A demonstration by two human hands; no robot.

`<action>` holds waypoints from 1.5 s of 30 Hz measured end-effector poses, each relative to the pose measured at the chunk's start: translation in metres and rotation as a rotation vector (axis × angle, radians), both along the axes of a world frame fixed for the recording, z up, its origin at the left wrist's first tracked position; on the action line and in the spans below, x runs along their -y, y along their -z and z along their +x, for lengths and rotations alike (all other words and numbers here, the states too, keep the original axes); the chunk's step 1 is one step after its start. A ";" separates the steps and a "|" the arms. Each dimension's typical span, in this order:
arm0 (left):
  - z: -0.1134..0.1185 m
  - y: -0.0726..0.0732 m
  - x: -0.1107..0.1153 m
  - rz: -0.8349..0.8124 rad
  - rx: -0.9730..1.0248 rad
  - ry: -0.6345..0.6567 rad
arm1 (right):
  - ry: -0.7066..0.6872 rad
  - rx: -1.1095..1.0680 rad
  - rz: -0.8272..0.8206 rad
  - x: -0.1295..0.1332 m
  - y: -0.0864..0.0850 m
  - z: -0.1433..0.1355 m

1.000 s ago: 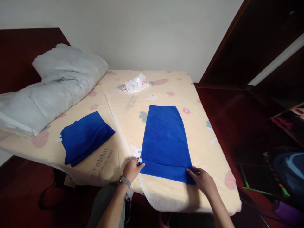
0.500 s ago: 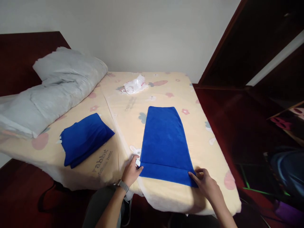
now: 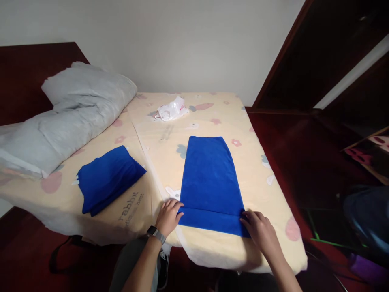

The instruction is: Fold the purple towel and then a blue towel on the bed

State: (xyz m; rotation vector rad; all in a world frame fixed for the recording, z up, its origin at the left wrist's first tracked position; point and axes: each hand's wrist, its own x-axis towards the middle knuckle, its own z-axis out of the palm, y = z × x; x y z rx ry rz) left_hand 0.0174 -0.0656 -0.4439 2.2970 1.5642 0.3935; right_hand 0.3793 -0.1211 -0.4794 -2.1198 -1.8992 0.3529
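a bed [image 3: 261, 170] fills the middle of the room, covered by a pale yellow sheet printed with pink flowers, blue shapes and small rabbits. a dark red headboard [image 3: 18, 77] stands at the left against a plain light wall, and dark wooden furniture [image 3: 328, 65] rises at the right over a dark red floor. a grey pillow [image 3: 67, 113] lies along the left side of the bed, and a crumpled white plastic bag [image 3: 172, 109] sits near the far edge.

a blue towel [image 3: 209, 178] lies flat on the near half of the bed, its near end turned over into a narrow band. the left hand [image 3: 168, 217], a watch on its wrist, rests at the band's left corner; its grip is loosely curled with the fingertips on the cloth, though whether they pinch the edge i cannot tell. the right hand [image 3: 261, 231] lies at the band's right corner, fingers spread fairly flat and touching the cloth.

a second, folded blue towel [image 3: 107, 178] lies well apart to the left, with a small white tag at its edge.

on the sheet near the left hand the word "rabbit" can be read; the smaller line beside it is too blurred.
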 end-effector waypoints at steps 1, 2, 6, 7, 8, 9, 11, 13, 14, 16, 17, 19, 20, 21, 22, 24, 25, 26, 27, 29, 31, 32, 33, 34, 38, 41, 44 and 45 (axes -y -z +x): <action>0.000 -0.004 0.000 0.024 0.012 0.001 | 0.021 0.033 0.030 0.000 -0.004 0.000; 0.002 -0.008 0.001 0.052 0.032 0.011 | 0.022 0.043 0.066 0.000 -0.009 -0.001; 0.015 -0.017 0.011 0.058 0.104 0.173 | -0.199 -0.133 0.096 0.003 -0.024 -0.015; 0.017 -0.015 0.013 0.022 0.105 0.228 | -0.271 -0.177 0.054 0.005 -0.025 -0.018; 0.018 -0.012 0.015 -0.015 0.098 0.271 | -0.326 -0.203 0.006 0.007 -0.024 -0.021; 0.018 -0.007 0.016 -0.044 0.087 0.296 | -0.359 -0.212 -0.035 0.009 -0.022 -0.022; 0.013 0.003 0.017 -0.065 0.062 0.295 | -0.366 -0.207 -0.063 0.013 -0.015 -0.019; 0.007 0.012 0.015 -0.048 0.052 0.277 | -0.330 -0.201 -0.033 0.015 -0.008 -0.013; 0.004 0.014 0.014 -0.038 0.058 0.279 | -0.313 -0.206 -0.014 0.015 -0.006 -0.009; -0.002 0.016 0.012 -0.037 0.084 0.293 | -0.271 -0.239 0.012 0.013 -0.005 -0.003; -0.004 0.015 0.012 -0.045 0.100 0.292 | -0.239 -0.269 0.010 0.012 -0.005 -0.001; -0.006 0.011 0.010 -0.076 0.147 0.260 | -0.142 -0.354 -0.025 0.009 -0.008 0.001; -0.007 0.009 0.008 -0.098 0.184 0.230 | -0.084 -0.402 -0.058 0.008 -0.009 0.001; -0.008 0.007 0.007 -0.122 0.231 0.192 | -0.025 -0.449 -0.094 0.006 -0.010 0.001; -0.008 0.006 0.005 -0.144 0.282 0.148 | 0.035 -0.490 -0.125 0.005 -0.010 0.001; -0.007 0.005 -0.001 -0.183 0.374 0.036 | 0.140 -0.552 -0.149 0.001 -0.010 0.000; -0.006 0.006 -0.003 -0.197 0.409 -0.032 | 0.183 -0.571 -0.141 -0.002 -0.009 -0.001; -0.005 0.008 -0.006 -0.207 0.435 -0.101 | 0.213 -0.580 -0.125 -0.005 -0.009 -0.003; -0.003 0.010 -0.009 -0.214 0.455 -0.166 | 0.229 -0.582 -0.109 -0.008 -0.009 -0.004; 0.001 0.015 -0.013 -0.224 0.489 -0.264 | 0.250 -0.566 -0.080 -0.015 -0.009 -0.008; 0.004 0.020 -0.016 -0.229 0.520 -0.295 | 0.271 -0.532 -0.065 -0.020 -0.011 -0.013; 0.006 0.023 -0.018 -0.228 0.526 -0.292 | 0.282 -0.508 -0.065 -0.023 -0.012 -0.015; 0.007 0.025 -0.019 -0.221 0.522 -0.287 | 0.290 -0.476 -0.072 -0.025 -0.013 -0.016; 0.009 0.027 -0.021 -0.208 0.507 -0.285 | 0.293 -0.435 -0.085 -0.027 -0.014 -0.018; 0.014 0.028 -0.025 -0.155 0.407 -0.323 | 0.284 -0.230 -0.142 -0.031 -0.016 -0.020; 0.016 0.024 -0.026 -0.149 0.352 -0.364 | 0.252 -0.114 -0.161 -0.031 -0.015 -0.019; 0.016 0.020 -0.024 -0.137 0.271 -0.400 | 0.212 -0.046 -0.184 -0.029 -0.015 -0.016; 0.016 0.019 -0.024 -0.116 0.240 -0.398 | 0.207 -0.029 -0.186 -0.028 -0.015 -0.016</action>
